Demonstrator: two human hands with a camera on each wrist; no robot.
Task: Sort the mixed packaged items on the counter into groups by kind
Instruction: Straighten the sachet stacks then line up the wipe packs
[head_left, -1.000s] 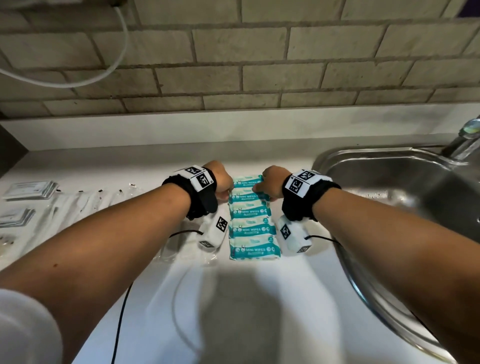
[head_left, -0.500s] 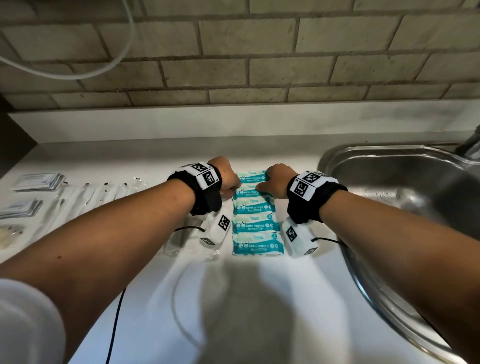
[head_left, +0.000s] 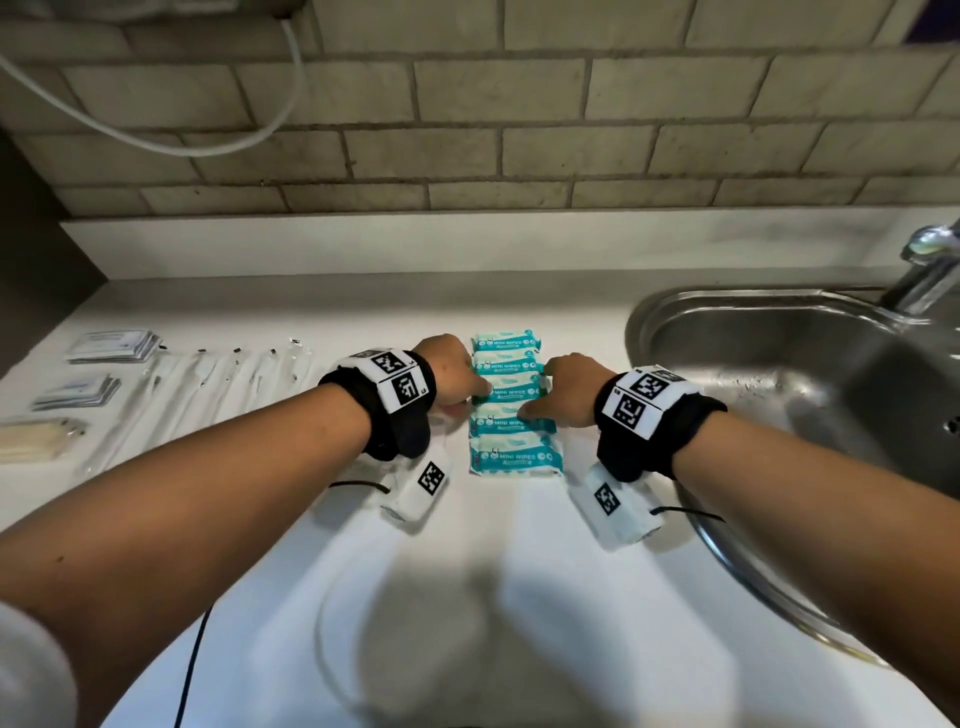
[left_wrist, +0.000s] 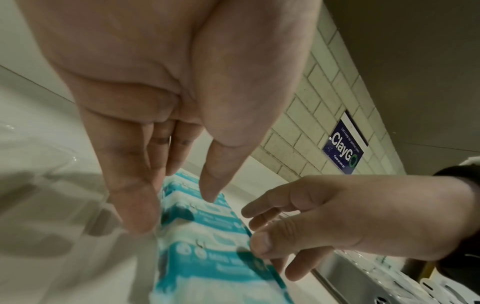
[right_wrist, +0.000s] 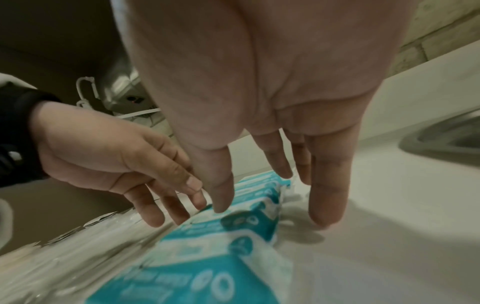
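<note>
Teal wipes packs (head_left: 514, 410): five visible.

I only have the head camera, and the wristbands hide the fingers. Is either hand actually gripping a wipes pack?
Observer: No. The left wrist view shows the left hand with straight fingers pointing down along the left edge of the wipes packs, gripping nothing.
Operator: And the right one?
Observer: The right wrist view shows the right hand open too. Its thumb is over the packs and its outer finger reaches down beside the row toward the counter.
</note>
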